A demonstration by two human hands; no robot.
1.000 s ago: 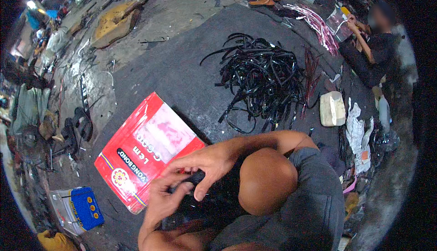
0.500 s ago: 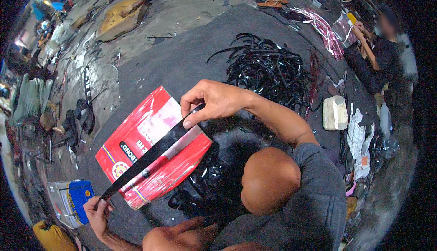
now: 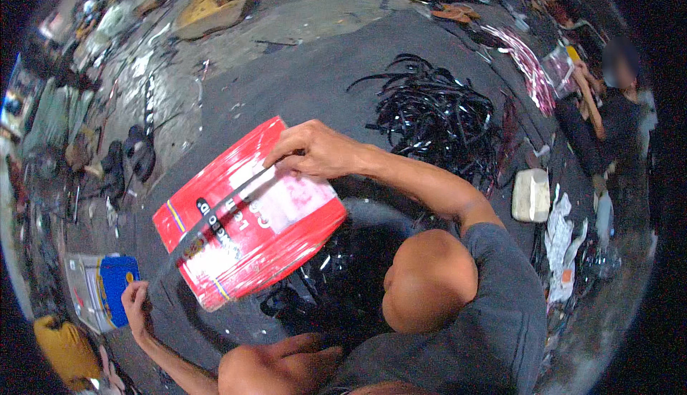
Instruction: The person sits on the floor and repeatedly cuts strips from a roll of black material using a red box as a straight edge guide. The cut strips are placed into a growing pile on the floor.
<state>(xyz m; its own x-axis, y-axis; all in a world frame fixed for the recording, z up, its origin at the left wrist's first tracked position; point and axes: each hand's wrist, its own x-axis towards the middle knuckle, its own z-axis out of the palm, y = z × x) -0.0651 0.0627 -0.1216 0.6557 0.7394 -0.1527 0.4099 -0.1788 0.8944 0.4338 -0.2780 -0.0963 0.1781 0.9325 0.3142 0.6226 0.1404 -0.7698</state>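
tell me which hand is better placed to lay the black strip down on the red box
Right, probably. The right hand pinches the black strip's upper end directly over the red box, while the left hand holds the other end off the box, near the blue container.

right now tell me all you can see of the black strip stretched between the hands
The black strip is long, thin, flat and slightly glossy, like rubber. It is pulled taut on a slant across the red box, the right hand pinching its upper end, the left hand its lower end.
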